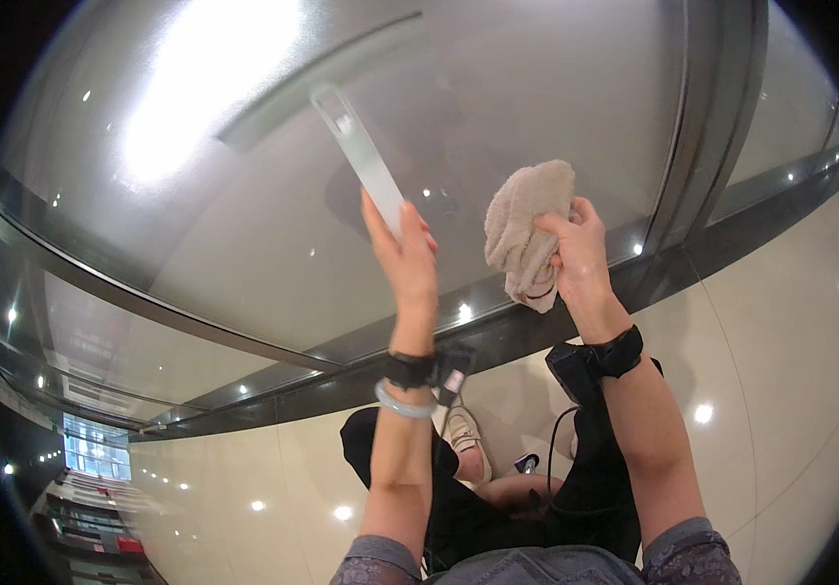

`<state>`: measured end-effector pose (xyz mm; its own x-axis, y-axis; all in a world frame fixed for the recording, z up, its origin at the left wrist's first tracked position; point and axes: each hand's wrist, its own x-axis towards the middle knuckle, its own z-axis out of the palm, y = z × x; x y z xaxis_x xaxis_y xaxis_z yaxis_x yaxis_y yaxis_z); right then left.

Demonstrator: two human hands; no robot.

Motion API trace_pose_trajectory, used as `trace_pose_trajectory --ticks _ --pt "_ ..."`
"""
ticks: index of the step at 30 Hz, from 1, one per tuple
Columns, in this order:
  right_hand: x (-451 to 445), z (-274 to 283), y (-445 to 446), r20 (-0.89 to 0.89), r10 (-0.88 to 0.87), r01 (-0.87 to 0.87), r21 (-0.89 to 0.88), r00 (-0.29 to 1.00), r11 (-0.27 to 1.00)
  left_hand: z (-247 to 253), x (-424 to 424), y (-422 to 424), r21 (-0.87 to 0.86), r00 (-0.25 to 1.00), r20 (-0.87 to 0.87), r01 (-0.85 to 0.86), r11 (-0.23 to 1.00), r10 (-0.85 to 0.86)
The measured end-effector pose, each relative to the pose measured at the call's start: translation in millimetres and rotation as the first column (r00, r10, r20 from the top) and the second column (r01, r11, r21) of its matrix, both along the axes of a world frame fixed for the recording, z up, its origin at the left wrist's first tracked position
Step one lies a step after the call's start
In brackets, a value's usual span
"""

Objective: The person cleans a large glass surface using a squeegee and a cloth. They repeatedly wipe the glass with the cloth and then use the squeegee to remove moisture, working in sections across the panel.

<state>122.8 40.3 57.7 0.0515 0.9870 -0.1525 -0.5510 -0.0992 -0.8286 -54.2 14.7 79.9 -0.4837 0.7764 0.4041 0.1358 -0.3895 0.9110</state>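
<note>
My left hand (pixel 406 245) grips the pale handle of a window squeegee (pixel 368 157). The tool's long, slightly blurred blade lies slantwise against a large glossy panel (pixel 258 270), up and left of the hand. In my right hand (pixel 581 245) is a folded beige terry cloth (pixel 529 223), pinched between thumb and fingers. The cloth is held in front of the panel's lower right part; whether it touches the surface I cannot tell. Bright lamp reflections show on the panel.
A metal upright frame (pixel 671 146) borders the panel on the right. Along its foot runs a dark base strip (pixel 521 329), then cream floor tiles (pixel 704 482). My shoe (pixel 463 431) stands close to the strip. A black cable (pixel 552 446) hangs between my knees.
</note>
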Motion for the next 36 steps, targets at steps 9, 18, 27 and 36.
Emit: trace_pose_trajectory --ticks 9,18,27,36 --pt "-4.9 4.3 -4.4 -0.034 0.0 0.0 -0.008 0.999 1.0 -82.8 -5.9 -20.5 -0.205 0.988 0.148 0.067 0.976 -0.036" --pt "-1.1 -2.9 2.0 -0.015 -0.021 0.02 -0.007 1.0 1.0 -53.6 -10.4 -28.9 -0.144 0.993 0.109 0.059 0.988 -0.044" --pt "-2.0 -5.9 5.1 -0.045 -0.022 0.022 0.002 0.999 1.0 113.2 -10.4 13.4 0.046 0.996 0.011 0.089 0.995 -0.09" --pt "7.3 -6.2 7.0 0.006 0.009 -0.009 -0.018 1.0 1.0 -63.0 24.4 -25.3 -0.249 0.98 0.166 0.148 0.957 -0.108"
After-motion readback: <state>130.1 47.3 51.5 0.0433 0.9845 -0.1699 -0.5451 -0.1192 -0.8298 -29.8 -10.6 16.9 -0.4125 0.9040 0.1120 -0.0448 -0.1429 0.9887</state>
